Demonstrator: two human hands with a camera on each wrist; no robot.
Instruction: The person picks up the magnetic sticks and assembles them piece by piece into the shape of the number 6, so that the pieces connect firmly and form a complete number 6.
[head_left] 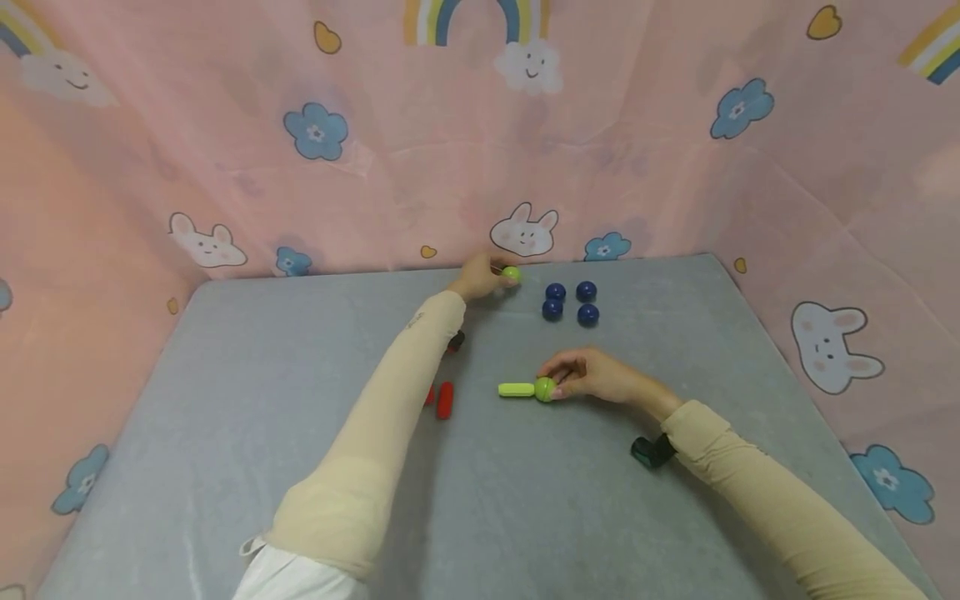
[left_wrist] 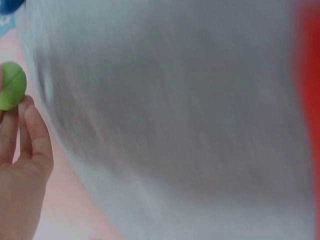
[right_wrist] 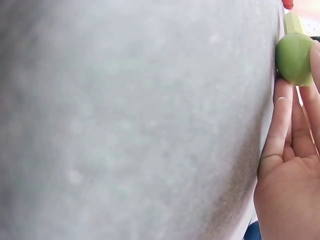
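Note:
Near the back edge of the cloth-covered table, my left hand [head_left: 478,278] pinches a green ball [head_left: 512,273]. The left wrist view also shows this green ball [left_wrist: 12,86] at the fingertips. Closer in, my right hand [head_left: 600,377] holds a second green ball [head_left: 545,389] between thumb and fingers. A short yellow-green stick [head_left: 516,389] lies in line with that ball, its end against it. The right wrist view has the ball [right_wrist: 295,59] in front of the stick [right_wrist: 293,22], so the contact between them is hidden.
Several dark blue balls [head_left: 588,315] stand in a cluster between the hands, toward the back. A red stick [head_left: 446,400] lies beside the left forearm, with another red piece [head_left: 430,397] partly covered by the sleeve. A pink patterned curtain [head_left: 420,183] borders the grey table [head_left: 247,417].

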